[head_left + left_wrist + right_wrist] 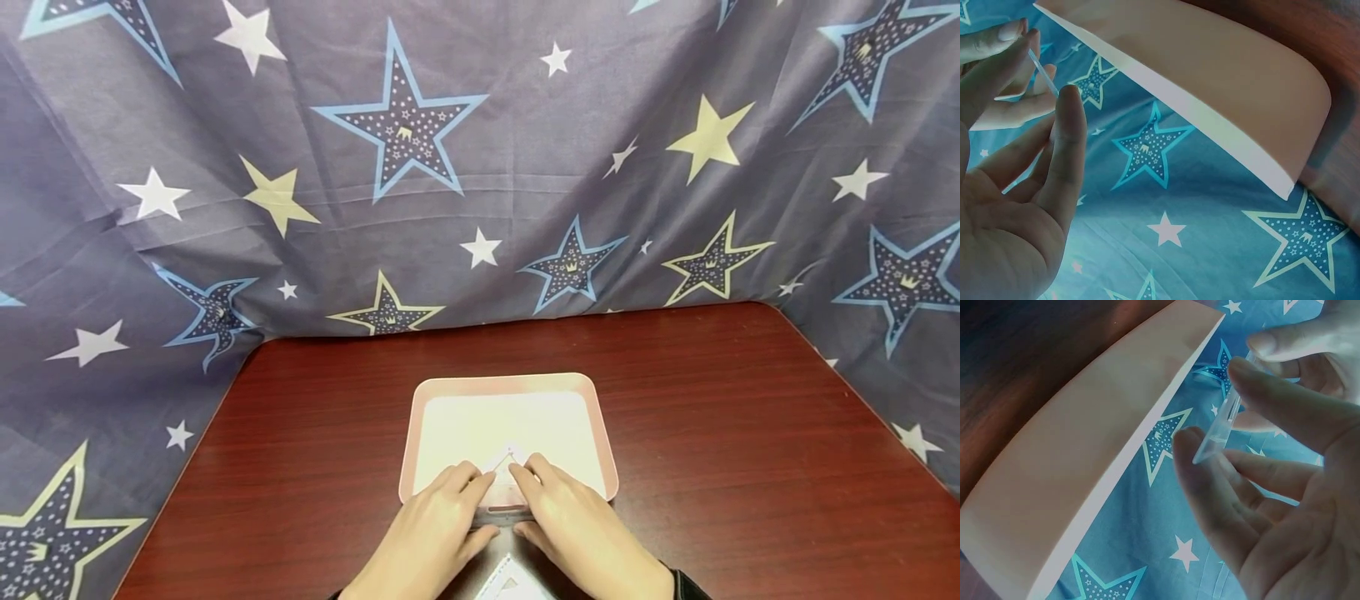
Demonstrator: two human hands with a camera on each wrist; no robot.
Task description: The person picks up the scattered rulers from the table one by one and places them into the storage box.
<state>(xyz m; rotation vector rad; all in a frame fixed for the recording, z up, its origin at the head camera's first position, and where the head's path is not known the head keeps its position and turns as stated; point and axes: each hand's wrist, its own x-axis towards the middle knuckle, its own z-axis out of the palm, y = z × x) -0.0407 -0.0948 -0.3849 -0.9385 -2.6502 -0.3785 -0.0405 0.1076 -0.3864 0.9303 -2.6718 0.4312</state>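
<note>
The left hand (431,525) and the right hand (573,521) come close to each other but do not touch in the head view, and they share one thin, clear triangle (503,493). Each hand pinches a side of it with finger and thumb, so both are only a little bit apart, just enough for the thin plastic. The triangle is between the hands, with its point facing away from the person. From the head, I can see a pink tray (506,384) just past the hands, with its pale inside, and the near edge is partly hidden behind the fingers. A second triangle (513,582) is between the wrists, nearer the person, and the wrist views do not show it. The right wrist view shows a slot in the held triangle and how thin it is; the left wrist view shows only its bright edge. The wrist views also show the tray's smooth outside wall, which the head view hides. The red table (315,467) spreads out on both sides of the hands. Far past them hangs a cloth (510,158) with stars. A dark sleeve (686,586) is behind the right hand.
</note>
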